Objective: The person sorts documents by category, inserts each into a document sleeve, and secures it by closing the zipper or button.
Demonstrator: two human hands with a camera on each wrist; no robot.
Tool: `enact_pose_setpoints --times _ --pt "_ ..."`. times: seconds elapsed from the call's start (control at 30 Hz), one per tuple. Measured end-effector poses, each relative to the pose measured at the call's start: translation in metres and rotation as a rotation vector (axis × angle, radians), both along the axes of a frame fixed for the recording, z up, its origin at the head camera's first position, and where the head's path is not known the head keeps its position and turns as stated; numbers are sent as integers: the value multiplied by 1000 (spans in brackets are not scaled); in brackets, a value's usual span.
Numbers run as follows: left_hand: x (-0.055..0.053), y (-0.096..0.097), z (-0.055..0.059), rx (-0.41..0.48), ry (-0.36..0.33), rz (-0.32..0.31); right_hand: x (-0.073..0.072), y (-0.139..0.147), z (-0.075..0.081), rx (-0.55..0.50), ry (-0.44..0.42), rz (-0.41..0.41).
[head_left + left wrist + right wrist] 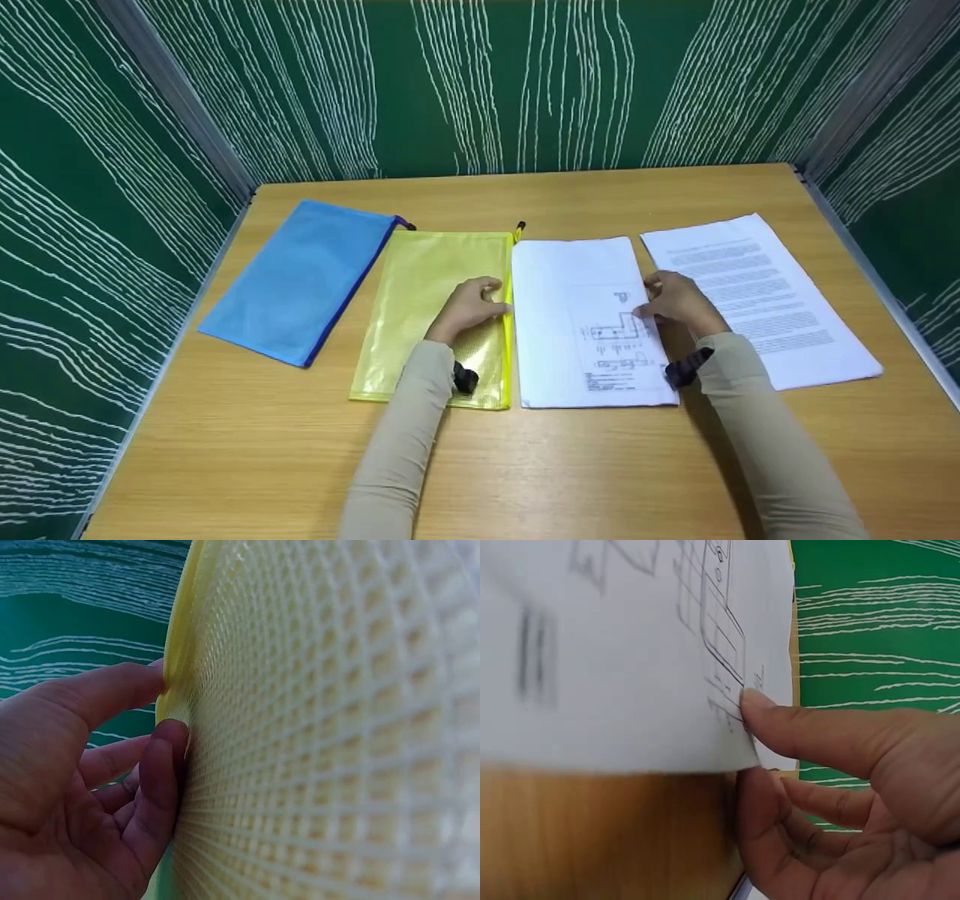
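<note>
A yellow mesh zip pouch [427, 315] lies flat, its zip edge beside a stack of white papers [570, 270] printed with a line drawing. My left hand [469, 307] is over the pouch and pinches its yellow zip edge [180, 622] between thumb and finger. On the papers' right edge is my right hand [679, 300]; its thumb [780, 724] presses on top while fingers curl underneath. That edge is raised off the table in the right wrist view. Inside the pouch, nothing can be made out.
A blue zip pouch [300, 285] lies slanted at the left of the wooden table [540, 465]. Another stack of printed text sheets [810, 330] lies angled at the right, partly behind my right hand. Green panels [510, 90] with white lines enclose the back and sides.
</note>
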State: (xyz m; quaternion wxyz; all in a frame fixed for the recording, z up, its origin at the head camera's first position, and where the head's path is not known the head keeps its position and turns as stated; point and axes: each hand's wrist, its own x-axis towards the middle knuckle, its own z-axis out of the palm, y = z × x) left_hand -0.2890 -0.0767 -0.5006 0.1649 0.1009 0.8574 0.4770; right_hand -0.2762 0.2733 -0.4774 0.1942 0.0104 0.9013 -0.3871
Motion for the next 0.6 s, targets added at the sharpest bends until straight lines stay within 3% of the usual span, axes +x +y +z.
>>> enact_pose_setpoints --times 0.27,0.6 --pt "-1 -5 -11 250 -95 10 0 1 -1 38 2 -20" --pt "-4 -11 -16 384 -163 40 2 3 2 15 -7 -26"
